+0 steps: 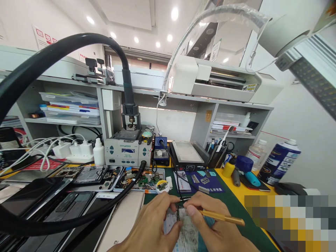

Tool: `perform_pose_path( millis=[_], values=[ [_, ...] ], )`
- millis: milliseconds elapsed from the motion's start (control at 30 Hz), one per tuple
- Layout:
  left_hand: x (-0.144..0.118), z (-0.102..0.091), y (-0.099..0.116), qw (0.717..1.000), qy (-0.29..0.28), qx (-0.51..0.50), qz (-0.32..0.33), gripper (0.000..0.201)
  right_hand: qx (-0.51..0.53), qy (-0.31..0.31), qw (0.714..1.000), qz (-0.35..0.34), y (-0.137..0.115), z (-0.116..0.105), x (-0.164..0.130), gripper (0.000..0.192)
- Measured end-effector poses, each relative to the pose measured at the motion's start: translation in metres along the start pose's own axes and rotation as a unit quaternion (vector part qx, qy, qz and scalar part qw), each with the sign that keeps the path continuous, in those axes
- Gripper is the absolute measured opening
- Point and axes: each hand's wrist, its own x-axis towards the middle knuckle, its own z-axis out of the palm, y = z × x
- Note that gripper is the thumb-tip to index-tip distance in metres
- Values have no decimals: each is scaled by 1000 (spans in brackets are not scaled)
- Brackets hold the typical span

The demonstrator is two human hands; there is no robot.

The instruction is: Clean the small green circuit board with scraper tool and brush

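Note:
My right hand point(212, 217) is closed around a gold pen-shaped tool point(223, 217), whose back end points right; its tip is hidden by the fingers. Across from it, my left hand point(152, 222) curls its index finger and thumb around a narrow dark part point(177, 214), too small to make out well. A thin silvery piece point(186, 198) shows between the fingertips of both hands. Under the hands lies a worn, pale printed sheet point(187, 236) on the green mat point(243, 218). Just beyond the left hand is a round yellow-and-white container point(162, 186) with a small board on it.
Phones and a pale gold phone back point(128, 217) lie on the left, crossed by a thick black hose point(86, 218). Behind stand a tray of circuit boards point(148, 180), a rework station point(127, 152) and a heating plate point(186, 154). A spray can point(279, 161) stands right.

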Motion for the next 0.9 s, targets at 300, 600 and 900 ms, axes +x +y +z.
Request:
perform_pose_path(
  millis=[300,600,900],
  values=[
    [-1,-1,1,1000,-9,-2,-11,40,7,3,1000,0,0,1,-1,25],
    [1,-2,1,1000,-15,-6,-9,40,5,0,1000,-22,-2,-1,0,22],
    [-1,-1,1,1000,-13,-8,-8,39,18,3,999,-27,-1,-3,2,20]
  ],
)
